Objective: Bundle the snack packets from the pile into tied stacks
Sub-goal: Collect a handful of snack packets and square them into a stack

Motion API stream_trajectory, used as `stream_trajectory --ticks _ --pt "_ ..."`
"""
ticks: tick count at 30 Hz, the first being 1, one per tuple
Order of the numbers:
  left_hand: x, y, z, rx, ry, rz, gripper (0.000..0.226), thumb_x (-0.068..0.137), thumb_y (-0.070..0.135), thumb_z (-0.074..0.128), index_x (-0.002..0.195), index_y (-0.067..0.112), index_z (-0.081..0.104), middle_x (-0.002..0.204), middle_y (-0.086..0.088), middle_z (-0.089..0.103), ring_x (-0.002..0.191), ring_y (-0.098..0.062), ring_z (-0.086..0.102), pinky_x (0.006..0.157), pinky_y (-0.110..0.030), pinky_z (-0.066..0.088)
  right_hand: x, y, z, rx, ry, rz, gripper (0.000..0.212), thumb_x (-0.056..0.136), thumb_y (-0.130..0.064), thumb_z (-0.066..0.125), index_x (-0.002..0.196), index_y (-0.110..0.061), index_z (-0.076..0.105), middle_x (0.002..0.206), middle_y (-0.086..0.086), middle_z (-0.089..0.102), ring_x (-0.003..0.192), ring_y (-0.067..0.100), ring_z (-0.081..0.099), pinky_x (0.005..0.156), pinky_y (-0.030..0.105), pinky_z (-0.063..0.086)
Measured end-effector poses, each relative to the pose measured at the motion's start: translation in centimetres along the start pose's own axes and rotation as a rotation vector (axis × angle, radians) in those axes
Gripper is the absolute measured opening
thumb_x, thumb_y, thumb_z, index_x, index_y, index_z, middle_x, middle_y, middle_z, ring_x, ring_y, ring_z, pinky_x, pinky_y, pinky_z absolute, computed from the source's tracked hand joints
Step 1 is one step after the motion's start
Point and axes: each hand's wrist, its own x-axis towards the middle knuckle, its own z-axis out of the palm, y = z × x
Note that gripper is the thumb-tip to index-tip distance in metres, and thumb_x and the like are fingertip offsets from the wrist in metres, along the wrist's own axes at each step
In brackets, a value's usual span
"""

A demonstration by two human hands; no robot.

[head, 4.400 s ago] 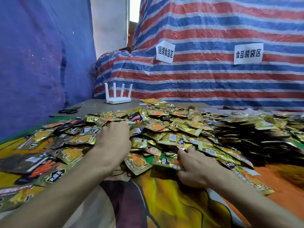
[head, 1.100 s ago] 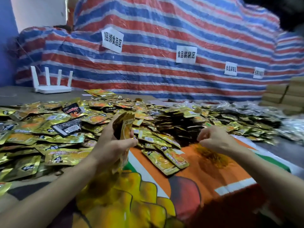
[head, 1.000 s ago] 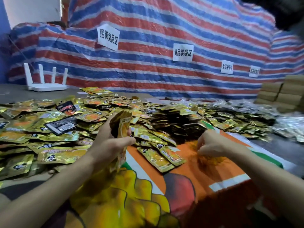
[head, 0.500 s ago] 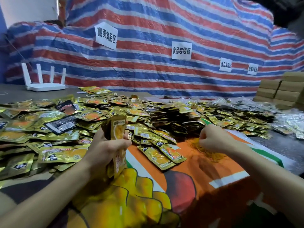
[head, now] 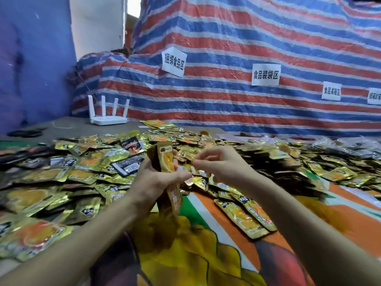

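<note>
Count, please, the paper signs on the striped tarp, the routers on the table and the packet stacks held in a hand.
Paper signs: 4
White router: 1
Packet stack in the left hand: 1
Total: 6

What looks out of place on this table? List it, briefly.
Two black packets lie in the gold pile, just left of the left hand: a different colour from the rest, perhaps another sort. A white router stands at the table's far side, behind the pile. Nothing looks torn.
</note>
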Motion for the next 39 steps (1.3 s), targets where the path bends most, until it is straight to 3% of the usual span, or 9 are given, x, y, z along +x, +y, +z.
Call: stream_trajectory --ticks 5,9,12,17,22,26,29,33,39 --pt "0.0 -0.5 -2.6 0.119 0.101 0.008 0.022 0.072 -0.003 0.082 0.09 0.007 0.075 0.085 -0.017 0.074 0.076 -0.021 0.073 0.066 -0.032 0.057 1.7 0.1 5.3 0.17 -0.091 -0.05 0.014 0.092 -0.014 0.071 0.079 -0.017 0.071 0.075 0.002 0.064 0.054 -0.002 0.052 0.05 0.012 0.038" --pt "0.5 -0.5 -3.9 0.166 0.126 -0.074 0.027 0.077 -0.01 0.076 0.098 0.006 0.069 0.077 -0.008 0.075 0.063 -0.015 0.071 0.054 -0.027 0.057 1.9 1.5 7.0 0.426 -0.152 -0.026 0.007 0.074 -0.018 0.072 0.071 -0.013 0.068 0.071 -0.006 0.067 0.059 -0.003 0.055 0.048 0.015 0.036" --pt "0.8 -0.8 -4.0 0.207 0.14 -0.117 0.024 0.079 -0.006 0.078 0.089 0.012 0.066 0.069 0.0 0.072 0.063 -0.015 0.069 0.059 -0.029 0.058 2.1 2.3 7.0 0.436 -0.171 -0.013 0.003 0.07 -0.021 0.07 0.068 -0.019 0.07 0.065 -0.004 0.056 0.057 0.004 0.048 0.05 0.018 0.034" --pt "0.8 -0.4 -3.6 0.131 0.189 -0.213 0.015 0.079 -0.009 0.073 0.087 0.002 0.065 0.086 -0.022 0.069 0.074 -0.024 0.065 0.065 -0.037 0.057 2.0 2.9 6.5 0.652 -0.252 0.013 0.003 0.066 -0.012 0.061 0.064 -0.011 0.063 0.067 0.004 0.049 0.063 0.015 0.04 0.056 0.027 0.029" --pt "0.5 0.4 -3.9 -0.018 0.073 -0.341 0.007 0.081 -0.009 0.065 0.076 -0.013 0.065 0.075 -0.023 0.064 0.053 -0.017 0.065 0.046 -0.022 0.053 1.6 3.0 5.0 1.079 -0.36 -0.039 0.01 0.056 -0.017 0.064 0.058 -0.007 0.065 0.07 0.013 0.062 0.076 0.024 0.059 0.083 0.033 0.045" --pt "0.5 0.5 -4.1 -0.133 -0.033 -0.469 0.029 0.066 0.001 0.068 0.093 -0.011 0.065 0.066 -0.015 0.061 0.057 -0.023 0.058 0.05 -0.029 0.052 1.3 2.9 4.7 1.273 -0.316 -0.049 0.036 0.052 -0.013 0.086 0.086 -0.006 0.079 0.064 0.003 0.061 0.066 0.021 0.064 0.08 0.035 0.059" --pt "0.4 0.7 -4.1 -0.157 -0.087 -0.501 0.031 0.059 0.009 0.069 0.087 -0.004 0.065 0.066 -0.013 0.061 0.057 -0.023 0.058 0.06 -0.032 0.05 1.3 2.6 5.2 1.231 -0.3 -0.035 0.06 0.058 -0.013 0.094 0.115 -0.02 0.078 0.081 0.0 0.071 0.055 0.011 0.061 0.065 0.029 0.06" --pt "0.0 0.7 -3.7 -0.162 -0.083 -0.488 0.025 0.067 0.003 0.067 0.092 -0.003 0.068 0.07 -0.014 0.06 0.056 -0.022 0.06 0.054 -0.028 0.053 1.0 2.4 6.3 1.096 -0.341 -0.023 0.044 0.083 -0.011 0.072 0.123 -0.03 0.073 0.124 0.017 0.071 0.074 0.025 0.077 0.049 0.024 0.059" --pt "1.1 -0.8 -3.8 -0.175 0.492 -0.42 0.022 0.08 0.007 0.074 0.099 -0.005 0.068 0.081 -0.018 0.066 0.07 -0.031 0.063 0.071 -0.04 0.051 0.1 1.8 7.2 0.666 -0.189 -0.046 0.066 0.063 -0.027 0.093 0.124 -0.038 0.072 0.126 0.012 0.071 0.1 0.032 0.075 0.057 0.039 0.063"
